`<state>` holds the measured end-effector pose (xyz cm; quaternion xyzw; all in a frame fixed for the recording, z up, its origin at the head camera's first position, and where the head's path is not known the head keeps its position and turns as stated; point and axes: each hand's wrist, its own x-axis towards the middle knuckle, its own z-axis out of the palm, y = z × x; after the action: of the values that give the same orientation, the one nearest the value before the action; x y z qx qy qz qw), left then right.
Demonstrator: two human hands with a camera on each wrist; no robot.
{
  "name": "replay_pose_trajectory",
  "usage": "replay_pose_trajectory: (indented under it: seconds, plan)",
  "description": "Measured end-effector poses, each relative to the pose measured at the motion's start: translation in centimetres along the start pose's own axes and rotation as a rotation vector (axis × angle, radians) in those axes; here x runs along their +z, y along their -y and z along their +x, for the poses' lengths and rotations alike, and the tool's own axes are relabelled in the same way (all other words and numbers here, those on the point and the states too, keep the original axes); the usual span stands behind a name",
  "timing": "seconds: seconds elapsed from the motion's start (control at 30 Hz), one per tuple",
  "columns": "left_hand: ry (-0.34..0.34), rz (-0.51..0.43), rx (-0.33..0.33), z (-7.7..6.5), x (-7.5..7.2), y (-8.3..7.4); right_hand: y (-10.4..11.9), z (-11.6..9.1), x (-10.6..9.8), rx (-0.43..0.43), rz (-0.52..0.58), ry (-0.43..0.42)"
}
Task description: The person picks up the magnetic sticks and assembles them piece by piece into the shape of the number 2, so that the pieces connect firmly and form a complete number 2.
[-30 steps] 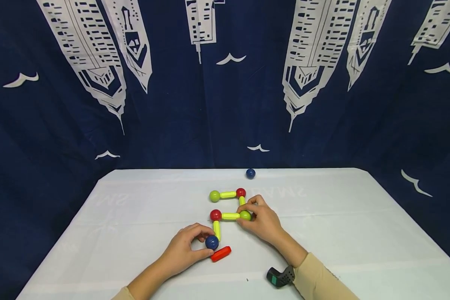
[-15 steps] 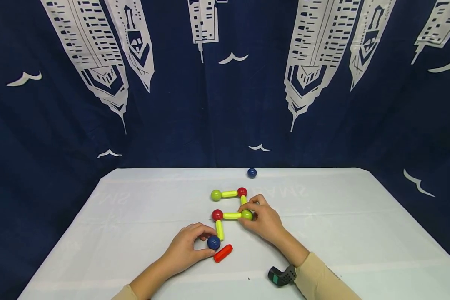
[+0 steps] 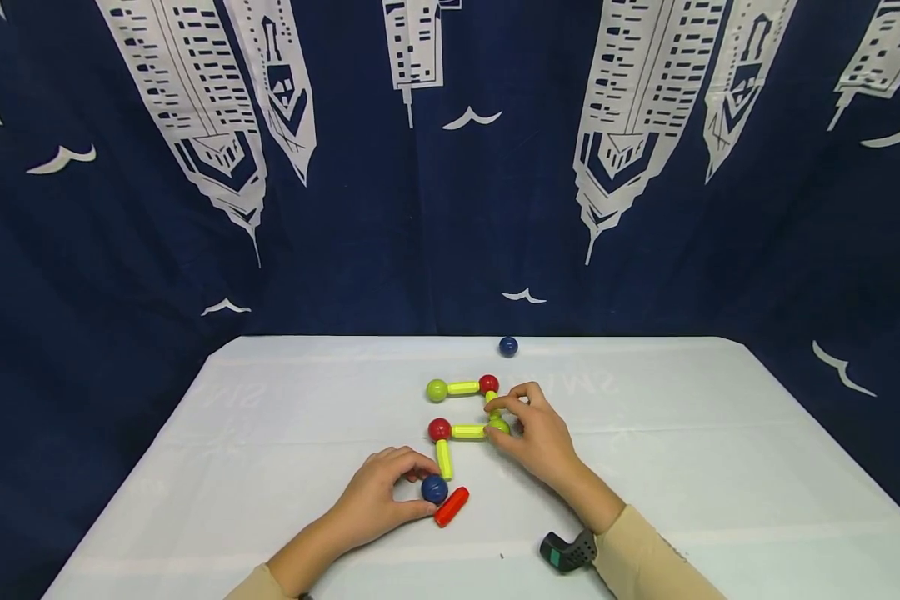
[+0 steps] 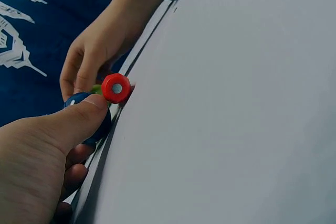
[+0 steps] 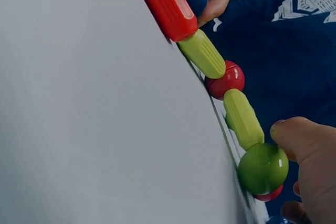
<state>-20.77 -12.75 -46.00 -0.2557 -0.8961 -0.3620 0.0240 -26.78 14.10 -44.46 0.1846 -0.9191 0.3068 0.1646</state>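
My left hand (image 3: 381, 493) holds a dark blue ball (image 3: 434, 489) between curved thumb and fingers, beside the near end of a yellow-green rod (image 3: 444, 460). Against the thumb tip lies a red magnetic rod (image 3: 452, 507), set diagonally; its faceted end (image 4: 116, 88) has a silvery disc in the left wrist view. My right hand (image 3: 543, 440) has thumb and index finger curved round a green ball (image 5: 263, 169), partly hiding it. From this ball a rod (image 3: 468, 432) leads left to a red ball (image 3: 439, 430), and another rod leads back to a second red ball (image 3: 488, 384).
A yellow-green rod (image 3: 463, 388) joins the far red ball to another green ball (image 3: 437, 390). A second blue ball (image 3: 508, 347) sits near the far edge of the white table (image 3: 307, 417). A dark wrist device (image 3: 566, 552) is at my right sleeve.
The red rod has turned to a steeper angle. The blue ball in my left hand has shifted slightly nearer to me. My right index finger has moved a little along the rod behind the green ball.
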Motion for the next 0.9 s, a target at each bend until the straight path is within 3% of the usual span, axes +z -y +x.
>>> replay_pose_trajectory:
  seconds: [0.1, 0.17, 0.23, 0.43, 0.6, 0.7, 0.9]
  plan:
    - [0.004, 0.011, 0.012, 0.0, 0.0, 0.2, 0.4, 0.5, -0.2, -0.071, -0.043, -0.059]
    - [-0.002, 0.016, 0.02, 0.0, 0.0, 0.4, 0.8, 1.0, -0.1, -0.123, -0.058, -0.055]
    - [-0.007, 0.014, 0.026, 0.0, 0.0, 0.5, 1.4, 1.7, 0.0, -0.164, -0.054, -0.001]
    - [-0.015, -0.015, 0.062, 0.1, 0.2, 0.5, 3.0, 3.7, 0.8, -0.253, 0.023, 0.278]
    - [-0.012, -0.019, 0.057, 0.2, 0.4, 0.2, 3.4, 4.6, 1.2, -0.235, 0.102, 0.457]
    - [-0.014, -0.006, 0.047, 0.2, 0.3, 0.1, 3.4, 4.9, 1.2, -0.218, 0.139, 0.519]
    - [-0.009, -0.002, 0.025, 0.0, 0.0, 0.1, 3.4, 5.0, 1.5, -0.204, 0.154, 0.538]
